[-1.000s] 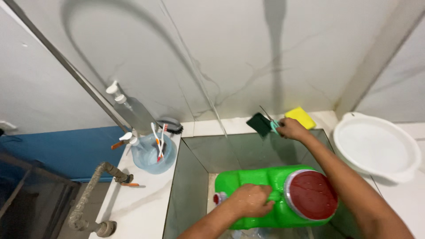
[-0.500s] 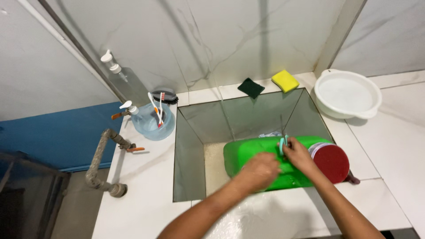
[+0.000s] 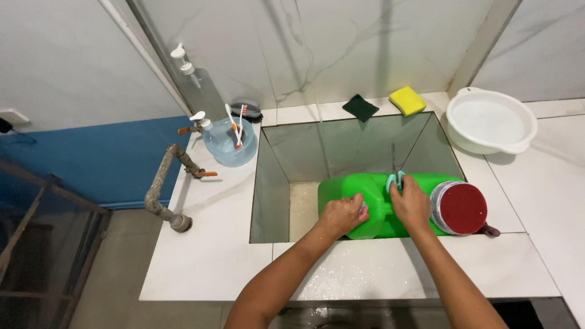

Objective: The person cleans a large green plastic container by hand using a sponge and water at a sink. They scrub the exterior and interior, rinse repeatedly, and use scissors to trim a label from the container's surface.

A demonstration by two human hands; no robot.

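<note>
While the left hand [image 3: 342, 214] presses down on the near side of a green jug [image 3: 381, 204], fingers curled over its body, the right hand [image 3: 410, 204] sits closed around the teal handles of a pair of scissors [image 3: 395, 173]. Their blades point up the frame, away from the person, with the tips over the sink [image 3: 286, 158]. The jug lies on its side across the lower right part of the sink, just above the near edge of the tabletop [image 3: 396, 265], which shows wet patches there. At the jug's right end is a round dark red lid [image 3: 463, 208], facing the camera and ringed with grey.

Above the sink, on the back ledge, lie a dark green pad [image 3: 360, 107] and, just to its right, a yellow sponge [image 3: 407, 100]; the two are near each other but apart. Right of them, in the upper right of the frame, stands a white basin [image 3: 490, 120] on the tabletop. In the upper left, beside the sink's left corner, a clear blue bowl-shaped container [image 3: 228, 143] holds toothbrushes [image 3: 237, 125], with a small pump bottle [image 3: 201, 122] at its left and a taller clear pump bottle [image 3: 195, 82] behind it against the wall. A dark brush [image 3: 247, 111] lies just behind the container. At the left edge of the tabletop, a grey pipe [image 3: 161, 189] bends down the side.
</note>
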